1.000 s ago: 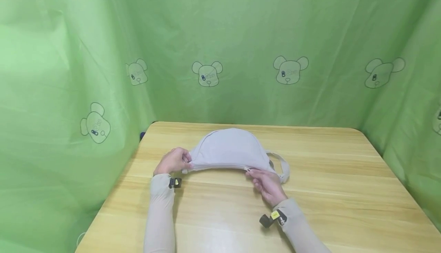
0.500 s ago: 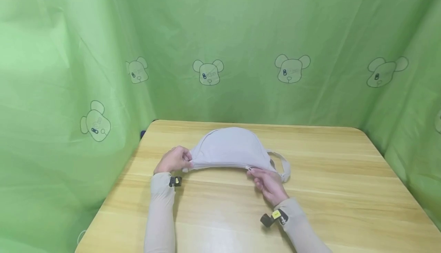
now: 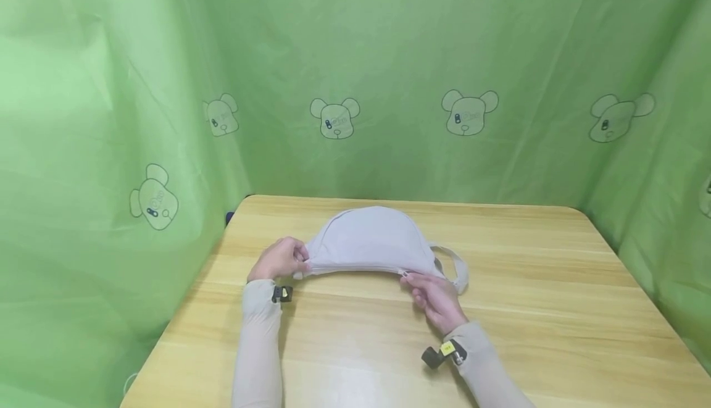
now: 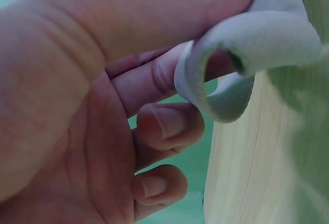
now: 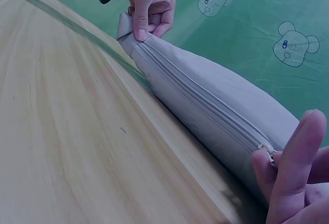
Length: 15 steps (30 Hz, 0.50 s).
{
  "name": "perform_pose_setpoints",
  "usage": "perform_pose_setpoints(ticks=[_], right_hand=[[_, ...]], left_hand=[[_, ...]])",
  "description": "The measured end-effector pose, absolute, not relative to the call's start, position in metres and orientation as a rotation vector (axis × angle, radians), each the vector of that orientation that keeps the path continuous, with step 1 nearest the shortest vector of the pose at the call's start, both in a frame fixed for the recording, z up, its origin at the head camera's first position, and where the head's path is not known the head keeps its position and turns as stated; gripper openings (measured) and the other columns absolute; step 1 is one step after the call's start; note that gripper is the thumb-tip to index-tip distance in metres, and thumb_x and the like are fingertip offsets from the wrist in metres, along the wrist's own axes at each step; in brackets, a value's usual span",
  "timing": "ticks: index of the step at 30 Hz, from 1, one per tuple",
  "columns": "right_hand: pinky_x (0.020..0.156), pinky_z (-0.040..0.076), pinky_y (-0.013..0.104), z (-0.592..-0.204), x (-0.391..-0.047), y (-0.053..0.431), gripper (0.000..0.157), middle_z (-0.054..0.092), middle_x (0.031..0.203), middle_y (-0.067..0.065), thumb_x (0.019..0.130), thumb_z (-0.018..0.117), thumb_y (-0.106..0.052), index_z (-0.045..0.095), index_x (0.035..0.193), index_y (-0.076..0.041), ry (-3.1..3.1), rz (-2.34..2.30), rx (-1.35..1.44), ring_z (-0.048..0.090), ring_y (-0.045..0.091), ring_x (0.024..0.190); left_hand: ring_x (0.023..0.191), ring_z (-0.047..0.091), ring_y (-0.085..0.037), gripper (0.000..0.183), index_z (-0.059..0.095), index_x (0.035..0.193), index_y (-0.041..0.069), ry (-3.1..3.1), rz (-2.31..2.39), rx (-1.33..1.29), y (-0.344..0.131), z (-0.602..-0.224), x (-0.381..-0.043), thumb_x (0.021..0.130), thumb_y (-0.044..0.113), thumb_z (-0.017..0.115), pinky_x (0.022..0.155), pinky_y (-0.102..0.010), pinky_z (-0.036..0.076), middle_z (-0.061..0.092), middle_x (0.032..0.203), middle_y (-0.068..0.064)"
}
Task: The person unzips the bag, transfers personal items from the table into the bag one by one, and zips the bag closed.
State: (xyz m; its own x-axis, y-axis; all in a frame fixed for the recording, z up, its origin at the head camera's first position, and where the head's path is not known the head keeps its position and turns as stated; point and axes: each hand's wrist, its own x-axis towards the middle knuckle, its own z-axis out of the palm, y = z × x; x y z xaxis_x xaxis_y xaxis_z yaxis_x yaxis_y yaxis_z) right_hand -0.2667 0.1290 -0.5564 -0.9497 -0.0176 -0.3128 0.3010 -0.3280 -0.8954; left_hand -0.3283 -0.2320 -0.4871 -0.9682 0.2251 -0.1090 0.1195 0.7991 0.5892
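A pale grey waist bag point(image 3: 372, 235) lies on the wooden table with its curved side away from me and its zipper point(image 5: 205, 100) along the near edge. My left hand point(image 3: 281, 258) pinches the bag's left end between thumb and fingers; a folded loop of strap point(image 4: 272, 39) curls beside those fingers in the left wrist view. At the other end, my right hand point(image 3: 437, 298) pinches the zipper pull point(image 5: 267, 151) with thumb and finger. Between the two hands the zipper teeth look closed. The bag's inside is hidden.
A strap loop point(image 3: 457, 266) sticks out past the bag's right end. The wooden table point(image 3: 344, 340) has a rounded far edge, and green curtains point(image 3: 389, 74) with bear-head prints hang behind it and on both sides.
My right hand has slid slightly to the right along the bag's near edge with the zipper pull. My left hand keeps its grip on the left end, and the bag stays put.
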Motion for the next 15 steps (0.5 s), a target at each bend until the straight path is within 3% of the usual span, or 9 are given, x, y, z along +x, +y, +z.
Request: perform_pose_setpoints(ticks=[15], right_hand=[[0.052,0.049,0.010,-0.5556,-0.2630,0.1366,0.017,0.080,0.093,0.000,0.094,0.069,-0.004,0.072,0.111,-0.006,1.696,-2.383,0.393,0.060,-0.002,0.059]], left_hand=[[0.081,0.065,-0.015,0.018,0.074,0.091,0.014,2.817,0.902,0.267,-0.2306,-0.4880,-0.3273,0.078,0.016,0.087,0.082,-0.036,0.053,0.073,0.087,0.001]])
